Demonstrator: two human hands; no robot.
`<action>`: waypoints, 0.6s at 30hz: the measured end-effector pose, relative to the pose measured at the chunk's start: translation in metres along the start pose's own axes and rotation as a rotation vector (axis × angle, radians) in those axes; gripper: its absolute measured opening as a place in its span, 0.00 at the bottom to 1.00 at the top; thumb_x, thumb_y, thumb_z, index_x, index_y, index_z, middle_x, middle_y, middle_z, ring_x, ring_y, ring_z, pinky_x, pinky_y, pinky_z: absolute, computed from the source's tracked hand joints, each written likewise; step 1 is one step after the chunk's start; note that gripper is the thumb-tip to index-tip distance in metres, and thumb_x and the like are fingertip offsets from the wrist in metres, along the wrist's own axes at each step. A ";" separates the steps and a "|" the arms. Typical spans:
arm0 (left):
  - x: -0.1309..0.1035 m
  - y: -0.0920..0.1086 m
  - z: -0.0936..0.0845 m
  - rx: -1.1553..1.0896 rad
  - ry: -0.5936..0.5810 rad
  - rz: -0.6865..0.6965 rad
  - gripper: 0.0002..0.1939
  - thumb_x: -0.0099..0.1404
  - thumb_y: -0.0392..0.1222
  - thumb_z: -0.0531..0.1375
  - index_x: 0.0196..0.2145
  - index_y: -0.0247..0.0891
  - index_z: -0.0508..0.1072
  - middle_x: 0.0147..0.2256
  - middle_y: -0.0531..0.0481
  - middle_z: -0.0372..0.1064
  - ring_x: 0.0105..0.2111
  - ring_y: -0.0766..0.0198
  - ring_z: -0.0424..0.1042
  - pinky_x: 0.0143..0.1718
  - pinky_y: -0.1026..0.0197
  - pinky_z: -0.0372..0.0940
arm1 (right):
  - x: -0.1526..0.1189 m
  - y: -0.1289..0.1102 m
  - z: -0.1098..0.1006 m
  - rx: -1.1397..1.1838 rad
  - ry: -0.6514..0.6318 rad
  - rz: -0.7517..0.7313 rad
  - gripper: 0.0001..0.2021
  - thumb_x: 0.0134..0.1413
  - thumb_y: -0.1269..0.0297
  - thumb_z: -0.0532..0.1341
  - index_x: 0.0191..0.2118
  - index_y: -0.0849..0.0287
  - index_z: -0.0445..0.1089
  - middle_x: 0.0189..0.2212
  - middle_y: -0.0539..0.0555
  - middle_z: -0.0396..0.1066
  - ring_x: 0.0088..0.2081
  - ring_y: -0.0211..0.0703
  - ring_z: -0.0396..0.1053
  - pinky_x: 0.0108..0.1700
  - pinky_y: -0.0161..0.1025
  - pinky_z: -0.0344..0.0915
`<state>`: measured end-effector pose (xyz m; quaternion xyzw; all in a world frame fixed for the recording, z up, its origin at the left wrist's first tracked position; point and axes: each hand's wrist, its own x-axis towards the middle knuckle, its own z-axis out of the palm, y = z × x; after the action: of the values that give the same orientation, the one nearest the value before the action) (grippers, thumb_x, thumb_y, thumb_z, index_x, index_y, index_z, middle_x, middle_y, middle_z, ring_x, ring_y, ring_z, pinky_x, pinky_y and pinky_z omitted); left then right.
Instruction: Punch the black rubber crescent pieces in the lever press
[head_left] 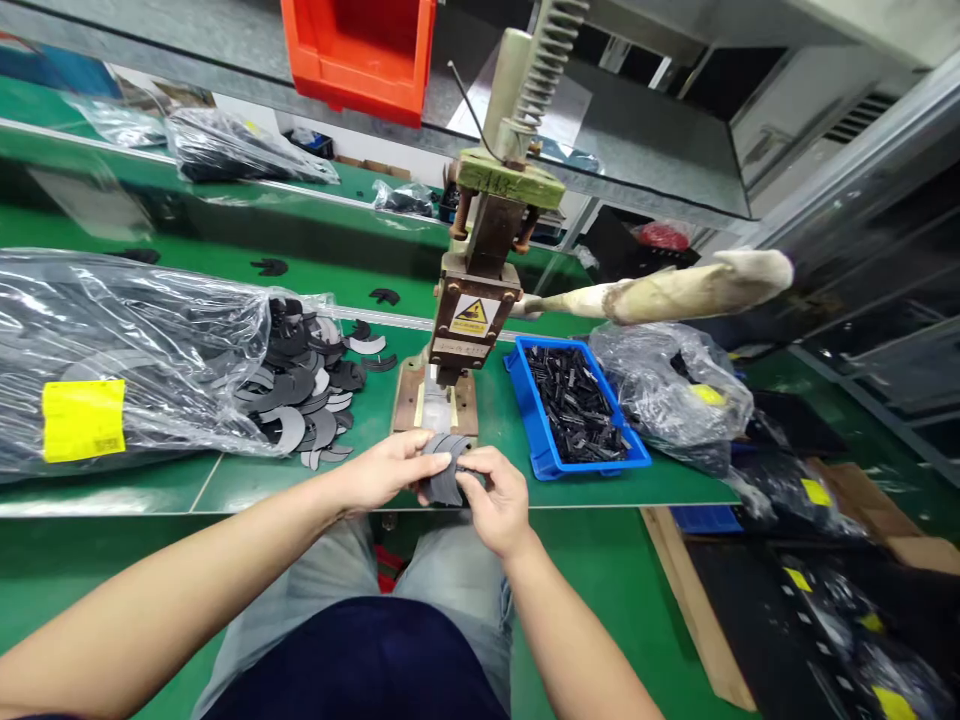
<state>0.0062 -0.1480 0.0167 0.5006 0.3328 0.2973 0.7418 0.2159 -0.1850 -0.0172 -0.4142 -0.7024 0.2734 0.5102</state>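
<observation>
Between my two hands, at the table's front edge, is a curved dark grey part (445, 484) with ridges on its face. My left hand (397, 468) pinches it from the left, thumb on top. My right hand (495, 492) grips its right side with thumb and fingers; whether a smaller piece sits in those fingers is hidden. Just beyond the hands stands a hand press (469, 320) with a warning label and a pale fixture (436, 408) on its base. Left of the press lies a heap of grey curved parts (307, 390), spilling from a clear plastic bag (135, 350).
A blue tray (536, 445) of small black pieces sits right of the press, beside another plastic bag (675, 390). The press's wrapped lever (675, 290) juts out to the right. An orange bin (360, 80) is on the shelf above. Loose curved parts (385, 296) lie farther back.
</observation>
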 end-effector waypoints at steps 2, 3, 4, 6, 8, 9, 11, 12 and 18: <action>0.002 -0.002 0.001 -0.014 -0.019 0.025 0.22 0.64 0.59 0.69 0.37 0.36 0.71 0.29 0.54 0.68 0.27 0.66 0.67 0.27 0.63 0.65 | -0.002 0.002 -0.004 0.015 -0.023 0.069 0.06 0.63 0.62 0.65 0.44 0.54 0.76 0.37 0.53 0.78 0.39 0.41 0.76 0.44 0.40 0.74; 0.003 -0.004 0.002 -0.007 -0.007 0.050 0.21 0.64 0.58 0.69 0.36 0.36 0.71 0.28 0.54 0.68 0.26 0.66 0.67 0.27 0.64 0.65 | -0.003 0.002 -0.006 0.024 -0.030 0.106 0.06 0.64 0.61 0.65 0.44 0.54 0.76 0.37 0.53 0.78 0.38 0.40 0.76 0.43 0.40 0.74; 0.004 -0.005 0.003 0.003 0.003 0.068 0.21 0.64 0.58 0.69 0.36 0.36 0.72 0.28 0.54 0.68 0.27 0.66 0.67 0.28 0.64 0.65 | -0.004 0.003 -0.008 0.033 -0.036 0.142 0.07 0.64 0.60 0.64 0.45 0.54 0.75 0.38 0.53 0.78 0.37 0.40 0.76 0.42 0.39 0.75; 0.008 -0.008 0.002 0.016 0.005 0.083 0.21 0.65 0.58 0.69 0.37 0.36 0.73 0.30 0.53 0.70 0.29 0.65 0.70 0.29 0.63 0.68 | -0.006 0.001 -0.013 0.049 -0.053 0.203 0.08 0.66 0.58 0.63 0.46 0.54 0.75 0.39 0.53 0.77 0.36 0.39 0.76 0.40 0.38 0.76; 0.011 -0.014 0.000 0.030 -0.016 0.068 0.21 0.66 0.59 0.67 0.37 0.37 0.72 0.30 0.53 0.70 0.29 0.64 0.71 0.30 0.62 0.69 | -0.004 -0.003 -0.021 0.048 -0.074 0.247 0.09 0.66 0.57 0.62 0.46 0.54 0.75 0.38 0.53 0.77 0.35 0.39 0.77 0.40 0.38 0.76; 0.013 -0.018 -0.003 0.047 -0.018 0.054 0.21 0.67 0.60 0.66 0.36 0.37 0.71 0.30 0.53 0.70 0.29 0.64 0.71 0.31 0.62 0.69 | -0.002 -0.006 -0.026 0.039 -0.080 0.264 0.09 0.66 0.57 0.63 0.46 0.53 0.76 0.38 0.53 0.77 0.35 0.39 0.77 0.40 0.38 0.76; 0.014 -0.029 -0.011 0.123 0.014 0.030 0.22 0.69 0.62 0.64 0.36 0.38 0.69 0.29 0.54 0.70 0.27 0.65 0.70 0.31 0.63 0.67 | 0.005 -0.014 -0.037 0.006 -0.075 0.297 0.09 0.66 0.57 0.63 0.46 0.53 0.76 0.37 0.52 0.77 0.34 0.38 0.76 0.39 0.38 0.75; 0.014 -0.035 -0.016 0.183 0.046 0.024 0.22 0.70 0.62 0.62 0.36 0.38 0.68 0.29 0.54 0.70 0.26 0.66 0.69 0.31 0.63 0.66 | 0.010 -0.017 -0.043 -0.015 -0.066 0.312 0.10 0.66 0.56 0.62 0.46 0.54 0.76 0.37 0.52 0.77 0.34 0.38 0.76 0.38 0.37 0.75; 0.001 -0.076 -0.041 0.675 0.064 0.195 0.22 0.76 0.57 0.56 0.29 0.39 0.67 0.27 0.53 0.66 0.28 0.65 0.66 0.32 0.63 0.60 | 0.070 0.001 -0.074 -0.219 -0.023 0.356 0.13 0.66 0.54 0.60 0.45 0.57 0.75 0.30 0.50 0.75 0.30 0.37 0.73 0.33 0.36 0.73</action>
<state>-0.0171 -0.1498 -0.0665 0.7373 0.3861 0.2556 0.4919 0.2763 -0.1268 0.0403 -0.5817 -0.6494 0.2859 0.3977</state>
